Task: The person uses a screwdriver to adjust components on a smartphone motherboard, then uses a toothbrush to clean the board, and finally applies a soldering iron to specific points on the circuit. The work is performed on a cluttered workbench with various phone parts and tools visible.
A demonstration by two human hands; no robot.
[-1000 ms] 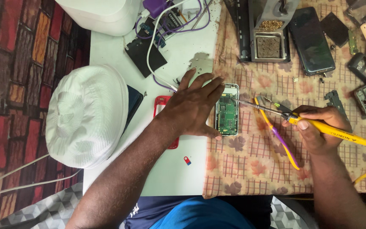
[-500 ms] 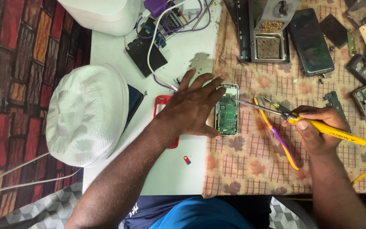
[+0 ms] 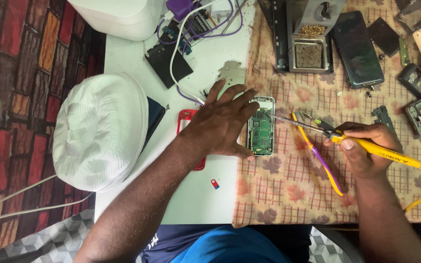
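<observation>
Green circuit board (image 3: 260,129) in an opened small phone frame lies at frame centre, on the left edge of a checked, leaf-patterned cloth (image 3: 288,195). Left hand (image 3: 220,124) lies flat, fingers spread; fingertips and thumb rest along the board's left side and top and bottom ends, pinning it down. Right hand (image 3: 366,146), centre right, is closed in a pen-like grip around a yellow-handled soldering iron (image 3: 366,146). The iron's metal shaft runs up-left; its tip sits at the board's upper part, though actual contact cannot be confirmed from this view. Yellow coiled cord trails to the right edge.

Just below the shaft: a yellow and purple tool (image 3: 317,156), possibly tweezers, lying diagonally on the cloth. Red phone case (image 3: 187,117), partly under the left wrist. White cap (image 3: 98,131), left of centre on the white table (image 3: 210,195). Upper centre: iron stand with sponge (image 3: 309,54); dark phone (image 3: 356,48) just right of it. Upper right: loose phone parts.
</observation>
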